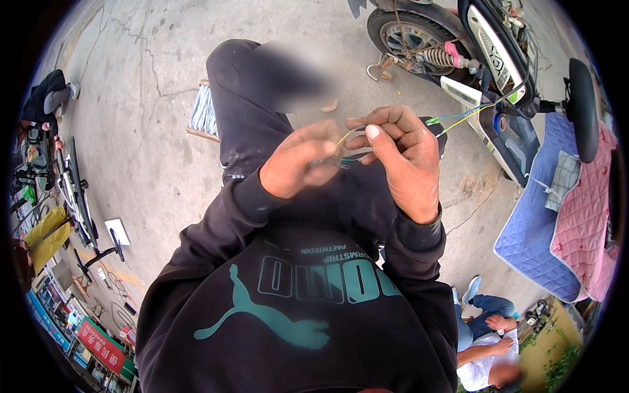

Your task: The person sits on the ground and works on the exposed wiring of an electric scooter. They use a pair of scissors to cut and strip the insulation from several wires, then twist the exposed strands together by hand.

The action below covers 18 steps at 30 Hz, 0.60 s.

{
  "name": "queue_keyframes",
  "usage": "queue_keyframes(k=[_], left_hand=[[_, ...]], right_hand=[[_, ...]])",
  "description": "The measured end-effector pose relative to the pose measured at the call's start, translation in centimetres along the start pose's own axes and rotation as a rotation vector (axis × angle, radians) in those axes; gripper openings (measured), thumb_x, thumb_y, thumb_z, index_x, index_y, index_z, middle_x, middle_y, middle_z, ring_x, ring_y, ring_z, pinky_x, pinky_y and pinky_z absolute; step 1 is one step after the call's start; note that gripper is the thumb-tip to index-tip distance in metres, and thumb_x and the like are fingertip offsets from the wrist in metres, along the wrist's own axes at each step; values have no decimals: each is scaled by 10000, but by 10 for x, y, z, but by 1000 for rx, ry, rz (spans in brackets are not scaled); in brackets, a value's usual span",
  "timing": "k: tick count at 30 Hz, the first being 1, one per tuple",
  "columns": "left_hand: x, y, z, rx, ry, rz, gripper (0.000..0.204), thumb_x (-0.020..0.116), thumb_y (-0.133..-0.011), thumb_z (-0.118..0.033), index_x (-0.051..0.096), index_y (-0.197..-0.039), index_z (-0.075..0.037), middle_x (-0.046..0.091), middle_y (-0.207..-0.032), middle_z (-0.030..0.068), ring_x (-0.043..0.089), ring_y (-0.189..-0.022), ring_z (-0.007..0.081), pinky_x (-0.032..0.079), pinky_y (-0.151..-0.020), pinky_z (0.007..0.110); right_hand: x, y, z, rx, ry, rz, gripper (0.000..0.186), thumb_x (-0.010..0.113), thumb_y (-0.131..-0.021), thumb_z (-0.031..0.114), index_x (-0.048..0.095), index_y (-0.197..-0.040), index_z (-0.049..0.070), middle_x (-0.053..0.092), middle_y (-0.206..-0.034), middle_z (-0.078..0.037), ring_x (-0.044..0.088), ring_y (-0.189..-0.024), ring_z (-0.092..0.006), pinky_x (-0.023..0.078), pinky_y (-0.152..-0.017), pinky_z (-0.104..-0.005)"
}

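Nearest you, your left hand (pixel 298 160), its fingers blurred, is pinched on a thin yellow wire (pixel 342 138), which shows between your hands, above your dark trousers (pixel 252 118). Your right hand (pixel 409 157), just beside it, has thumb and fingertips drawn together on the wire. Beyond that hand, blue and yellow leads (pixel 470 118) run to the scooter (pixel 493 40), which stands on the concrete ground (pixel 164 144).

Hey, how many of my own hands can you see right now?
2. Your left hand is near the middle, at a thin yellow wire; your right hand is just right of it, close by that wire. Neither is hidden.
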State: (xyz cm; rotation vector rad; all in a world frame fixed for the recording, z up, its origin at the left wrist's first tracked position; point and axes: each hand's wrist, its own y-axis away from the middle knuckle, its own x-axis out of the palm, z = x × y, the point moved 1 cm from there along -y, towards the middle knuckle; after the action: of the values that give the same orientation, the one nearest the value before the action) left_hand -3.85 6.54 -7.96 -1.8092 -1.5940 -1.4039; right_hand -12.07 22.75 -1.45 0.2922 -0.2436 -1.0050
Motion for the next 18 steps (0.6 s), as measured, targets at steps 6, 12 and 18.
queue_keyframes(k=[6, 12, 18], left_hand=[[-2, 0, 0, -10, 6, 17, 133, 564, -934, -154, 483, -852, -88, 420, -740, -15, 320, -535, 35, 236, -465, 191], [-1, 0, 0, -11, 2, 9, 135, 562, -935, -151, 481, -849, -86, 417, -742, -14, 318, -535, 34, 236, -465, 190], [0, 1, 0, -12, -11, 2, 133, 560, -937, -150, 480, -852, -87, 416, -741, -14, 317, -533, 33, 233, -462, 190]], right_hand=[[-1, 0, -1, 2, 20, 10, 178, 567, -980, 128, 561, -1093, -9, 700, -1083, -166, 708, -886, -171, 519, -681, -231], [1, 0, -1, -1, -3, -48, 166, 573, -955, 85, 601, -1060, -41, 735, -934, -101, 692, -821, -123, 532, -676, -244], [2, 1, -1, 1, 7, -47, 161, 574, -953, 84, 605, -1059, -34, 735, -943, -104, 691, -820, -124, 534, -680, -246]])
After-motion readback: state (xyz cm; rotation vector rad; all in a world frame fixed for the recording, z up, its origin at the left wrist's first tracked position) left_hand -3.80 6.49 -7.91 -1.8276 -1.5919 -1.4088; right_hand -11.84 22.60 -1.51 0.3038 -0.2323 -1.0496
